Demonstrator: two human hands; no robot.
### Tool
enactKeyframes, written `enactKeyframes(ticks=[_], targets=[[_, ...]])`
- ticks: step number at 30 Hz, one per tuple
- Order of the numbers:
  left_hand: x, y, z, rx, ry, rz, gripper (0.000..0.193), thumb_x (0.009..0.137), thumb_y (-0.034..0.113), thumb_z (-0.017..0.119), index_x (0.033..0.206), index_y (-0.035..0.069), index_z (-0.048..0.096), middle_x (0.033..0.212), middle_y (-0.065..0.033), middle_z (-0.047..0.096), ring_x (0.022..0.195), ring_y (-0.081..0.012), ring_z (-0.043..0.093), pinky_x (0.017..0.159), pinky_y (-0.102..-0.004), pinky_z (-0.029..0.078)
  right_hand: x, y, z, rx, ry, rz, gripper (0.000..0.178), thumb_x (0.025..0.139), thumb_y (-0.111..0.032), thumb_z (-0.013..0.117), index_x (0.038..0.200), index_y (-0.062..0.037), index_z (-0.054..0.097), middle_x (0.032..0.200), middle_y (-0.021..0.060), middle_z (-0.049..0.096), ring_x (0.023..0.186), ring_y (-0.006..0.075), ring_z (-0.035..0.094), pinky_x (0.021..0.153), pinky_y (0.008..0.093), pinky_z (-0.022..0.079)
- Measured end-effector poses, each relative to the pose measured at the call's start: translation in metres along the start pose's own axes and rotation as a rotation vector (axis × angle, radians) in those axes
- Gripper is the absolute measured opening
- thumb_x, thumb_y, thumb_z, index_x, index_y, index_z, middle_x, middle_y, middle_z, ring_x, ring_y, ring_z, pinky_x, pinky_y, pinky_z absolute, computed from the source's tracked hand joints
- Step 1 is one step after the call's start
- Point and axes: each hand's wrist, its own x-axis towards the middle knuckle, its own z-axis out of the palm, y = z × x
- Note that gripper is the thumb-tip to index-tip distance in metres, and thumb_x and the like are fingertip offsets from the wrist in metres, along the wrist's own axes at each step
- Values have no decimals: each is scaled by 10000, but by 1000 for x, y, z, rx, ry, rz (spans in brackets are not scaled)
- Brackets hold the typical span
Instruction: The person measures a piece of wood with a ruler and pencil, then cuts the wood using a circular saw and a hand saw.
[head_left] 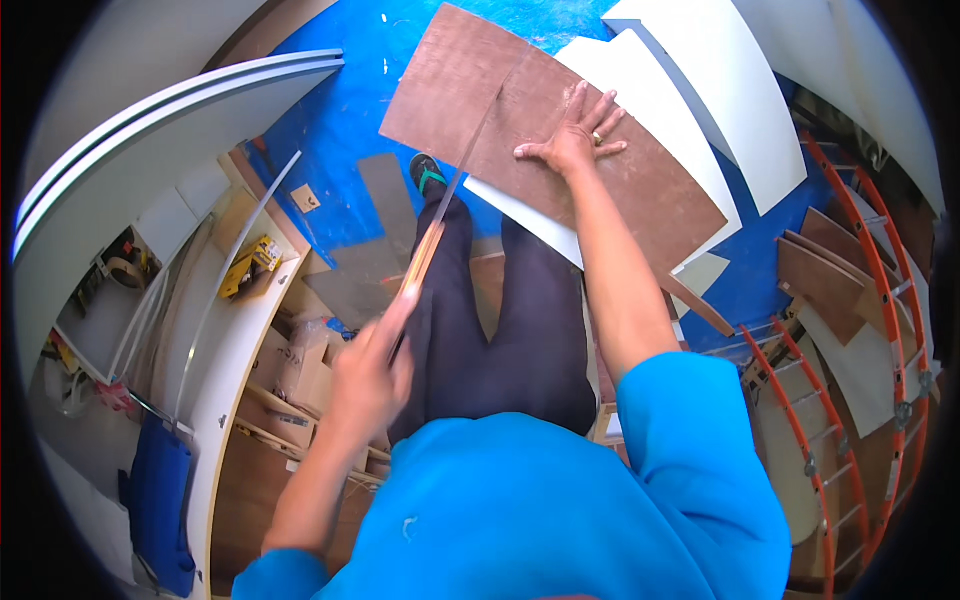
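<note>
A brown wooden board [620,190] lies slanting across the far middle, on top of white panels. A thin saw [428,250] with a light wooden handle is held in my left hand [375,375], whose fingers wrap round the handle; the hand is slightly blurred. The narrow blade runs up to the board's near edge, along a dark line that crosses the board. To the right of that line, my right hand [575,140] rests flat on the board, fingers spread. How deep the blade sits in the board cannot be made out.
White panels [710,90] lie at the far right on the blue floor [350,100]. Orange ladders [815,420] stand on the right beside brown board pieces [820,275]. Left is a white-edged bench [240,350] with a yellow tool [250,268]. My shoe [428,175] is beneath the board's near edge.
</note>
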Motion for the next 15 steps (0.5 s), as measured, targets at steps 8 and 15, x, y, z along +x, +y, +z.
enactKeyframes(ticks=[8, 15], targets=[[264, -12, 60, 67, 209, 213, 671, 924, 37, 577, 1563, 193, 448, 1228, -308, 675, 1117, -501, 657, 930, -519, 542, -16, -21, 4, 22, -41, -74, 1772, 367, -624, 1004, 1686, -254, -120, 1693, 257, -287, 1547, 505, -268, 1116, 842, -63], [-31, 22, -16, 54, 75, 101, 620, 939, -87, 563, 1534, 74, 490, 1422, -267, 623, 1368, -391, 573, 1113, -423, 470, -4, -4, -2, 53, 14, -51, 1765, 374, -638, 1000, 1686, -255, -117, 1695, 254, -283, 1545, 499, -279, 1115, 841, -77]])
